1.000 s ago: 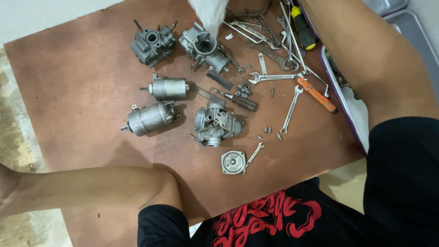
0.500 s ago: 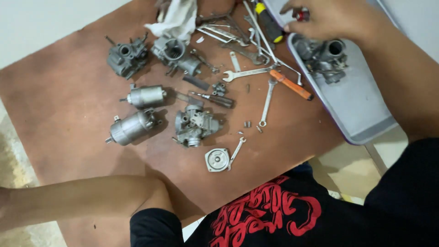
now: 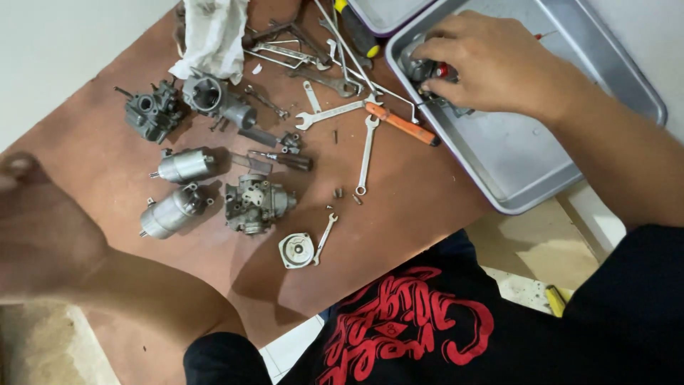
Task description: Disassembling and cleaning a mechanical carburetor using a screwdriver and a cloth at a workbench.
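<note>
Fingers over half-hidden carburettor (tray)

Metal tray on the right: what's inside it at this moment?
Inside the metal tray lies a grey carburetor-like part with a red bit, gripped by the right hand. The hand covers most of it, so its shape stays unclear. The tray's remaining floor shows bare metal.

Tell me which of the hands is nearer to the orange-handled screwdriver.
Right. The right hand rests on a carburetor part in the metal tray, just right of the orange-handled screwdriver. The left hand sits at the board's far left edge.
</note>
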